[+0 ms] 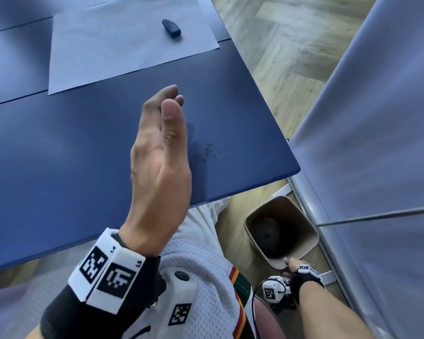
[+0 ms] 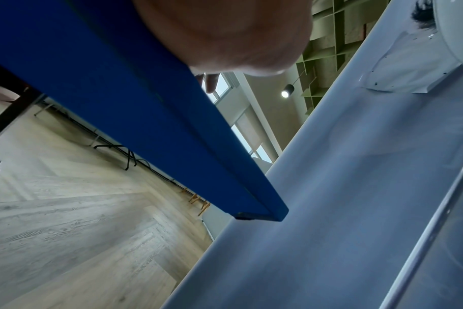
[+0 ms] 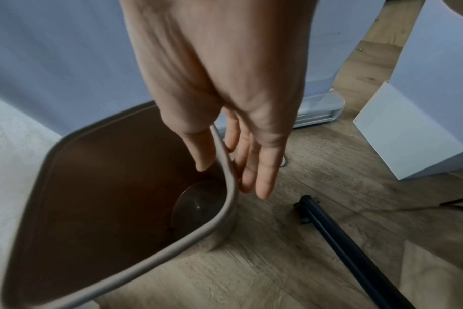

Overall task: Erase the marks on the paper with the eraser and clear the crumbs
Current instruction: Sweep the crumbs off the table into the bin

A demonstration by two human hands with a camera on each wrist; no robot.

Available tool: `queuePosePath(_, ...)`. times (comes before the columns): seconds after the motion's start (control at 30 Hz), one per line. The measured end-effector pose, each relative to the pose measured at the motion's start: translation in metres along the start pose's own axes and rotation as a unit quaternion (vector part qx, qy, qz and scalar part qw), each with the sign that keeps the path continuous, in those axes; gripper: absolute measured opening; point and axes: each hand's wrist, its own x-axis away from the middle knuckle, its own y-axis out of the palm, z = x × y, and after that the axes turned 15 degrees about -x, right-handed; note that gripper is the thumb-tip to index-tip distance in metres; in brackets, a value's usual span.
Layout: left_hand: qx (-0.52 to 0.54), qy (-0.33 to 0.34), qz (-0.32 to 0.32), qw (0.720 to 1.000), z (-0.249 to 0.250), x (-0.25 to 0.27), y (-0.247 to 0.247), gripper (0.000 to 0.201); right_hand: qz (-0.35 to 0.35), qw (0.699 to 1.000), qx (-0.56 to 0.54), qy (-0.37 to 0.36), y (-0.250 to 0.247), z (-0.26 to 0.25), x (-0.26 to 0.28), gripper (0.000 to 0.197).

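Note:
A white paper [image 1: 123,45] lies at the far side of the blue table [image 1: 59,155], and a dark blue eraser [image 1: 171,28] rests on it. A small pile of eraser crumbs [image 1: 212,152] sits on the bare table near its right front corner. My left hand [image 1: 171,96] stands on its edge just left of the crumbs, fingers straight and together, holding nothing. Below the table corner, a brown bin [image 1: 304,231] stands on the floor. My right hand [image 3: 230,177] pinches the bin rim [image 3: 135,265], with the thumb [image 3: 201,150] inside and the fingers [image 3: 262,167] outside.
A pale partition panel [image 1: 377,118] stands close on the right of the table and bin. Wooden floor [image 3: 278,261] surrounds the bin, with a black pole [image 3: 344,240] and a white box [image 3: 423,125] on it. My lap in a white jersey [image 1: 201,265] is under the table's front edge.

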Motion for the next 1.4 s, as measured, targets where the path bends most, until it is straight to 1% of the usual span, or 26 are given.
queuePosePath(0.03, 0.004, 0.003, -0.002, 1.000, -0.004, 0.000, 0.000, 0.063, -0.017, 0.999, -0.031, 0.014, 0.003, -0.002, 0.011, 0.037)
queuePosePath(0.07, 0.013, 0.005, -0.005, 1.000, -0.005, 0.001, 0.000, 0.063, -0.023, 0.998, -0.058, 0.021, 0.007, -0.011, 0.042, 0.024)
queuePosePath(0.1, 0.011, 0.005, -0.008, 1.000, -0.005, 0.002, 0.000, 0.063, -0.025, 0.996, -0.088, 0.017, 0.013, -0.027, 0.089, 0.017)
queuePosePath(0.13, 0.001, 0.002, -0.008, 1.000, -0.005, 0.003, 0.001, 0.063, -0.022, 0.994, -0.102, 0.015, 0.020, -0.037, 0.118, 0.013)
queuePosePath(0.3, -0.053, 0.032, -0.009, 0.998, -0.005, 0.003, 0.001, 0.065, 0.003, 0.977, -0.211, -0.038, 0.033, -0.076, 0.150, 0.021)
queuePosePath(0.4, -0.045, 0.025, -0.027, 0.998, -0.007, 0.004, 0.000, 0.068, 0.007, 0.971, -0.229, -0.070, 0.031, -0.098, 0.171, 0.020)
queuePosePath(0.47, -0.041, 0.025, -0.036, 0.998, -0.008, 0.002, -0.001, 0.071, 0.018, 0.967, -0.237, -0.094, 0.024, -0.110, 0.198, 0.023)
queuePosePath(0.53, -0.034, 0.029, -0.043, 0.998, -0.010, 0.002, -0.002, 0.072, 0.020, 0.956, -0.258, -0.138, 0.014, -0.122, 0.228, 0.016)
queuePosePath(0.6, -0.032, 0.034, -0.058, 0.997, -0.011, 0.002, -0.006, 0.072, -0.002, 0.939, -0.292, -0.181, 0.006, -0.127, 0.262, 0.005)
queuePosePath(0.7, -0.031, 0.031, -0.092, 0.995, -0.015, 0.002, -0.024, 0.061, -0.054, 0.903, -0.339, -0.257, -0.004, -0.128, 0.311, 0.015)
queuePosePath(0.77, -0.083, 0.043, -0.115, 0.989, -0.021, 0.004, -0.042, 0.060, -0.086, 0.884, -0.351, -0.297, -0.011, -0.123, 0.347, 0.016)
queuePosePath(0.83, -0.218, 0.069, -0.120, 0.966, -0.031, 0.007, -0.056, 0.075, -0.092, 0.875, -0.337, -0.334, -0.014, -0.113, 0.375, 0.021)
queuePosePath(0.87, -0.297, 0.075, -0.120, 0.944, -0.034, 0.009, -0.060, 0.088, -0.089, 0.871, -0.337, -0.347, -0.016, -0.107, 0.386, 0.023)
queuePosePath(0.93, -0.436, 0.052, -0.135, 0.888, -0.034, 0.011, -0.056, 0.111, -0.099, 0.859, -0.350, -0.361, -0.017, -0.095, 0.406, 0.023)
queuePosePath(0.97, -0.486, 0.033, -0.154, 0.860, -0.032, 0.011, -0.050, 0.116, -0.105, 0.855, -0.356, -0.363, -0.016, -0.090, 0.415, 0.023)
queuePosePath(1.0, -0.509, 0.019, -0.171, 0.843, -0.027, 0.011, -0.041, 0.118, -0.109, 0.854, -0.359, -0.362, -0.016, -0.086, 0.420, 0.024)
queuePosePath(1.03, -0.509, 0.015, -0.186, 0.840, -0.020, 0.011, -0.032, 0.119, -0.109, 0.853, -0.362, -0.360, -0.015, -0.083, 0.424, 0.025)
queuePosePath(1.07, -0.504, 0.026, -0.199, 0.840, -0.014, 0.011, -0.020, 0.119, -0.109, 0.855, -0.364, -0.355, -0.015, -0.080, 0.426, 0.025)
queuePosePath(1.13, -0.491, 0.087, -0.221, 0.838, -0.001, 0.012, 0.007, 0.118, -0.106, 0.861, -0.362, -0.341, -0.015, -0.076, 0.429, 0.023)
queuePosePath(1.2, -0.458, 0.191, -0.251, 0.831, 0.010, 0.018, 0.034, 0.118, -0.107, 0.863, -0.364, -0.332, -0.016, -0.073, 0.432, 0.023)
queuePosePath(1.23, -0.435, 0.249, -0.276, 0.820, 0.017, 0.021, 0.042, 0.116, -0.109, 0.862, -0.370, -0.329, -0.016, -0.072, 0.434, 0.024)
queuePosePath(1.27, -0.404, 0.303, -0.302, 0.809, 0.023, 0.025, 0.046, 0.112, -0.110, 0.861, -0.375, -0.327, -0.016, -0.072, 0.435, 0.025)
queuePosePath(1.3, -0.364, 0.339, -0.324, 0.805, 0.028, 0.026, 0.046, 0.106, -0.109, 0.860, -0.378, -0.325, -0.016, -0.073, 0.436, 0.026)
queuePosePath(1.33, -0.328, 0.354, -0.325, 0.813, 0.029, 0.025, 0.043, 0.100, -0.108, 0.861, -0.376, -0.326, -0.017, -0.073, 0.436, 0.026)
queuePosePath(1.37, -0.307, 0.356, -0.290, 0.833, 0.026, 0.022, 0.038, 0.095, -0.108, 0.861, -0.372, -0.329, -0.018, -0.074, 0.436, 0.026)
queuePosePath(1.4, -0.307, 0.343, -0.228, 0.858, 0.020, 0.018, 0.030, 0.090, -0.109, 0.862, -0.367, -0.333, -0.018, -0.075, 0.436, 0.026)
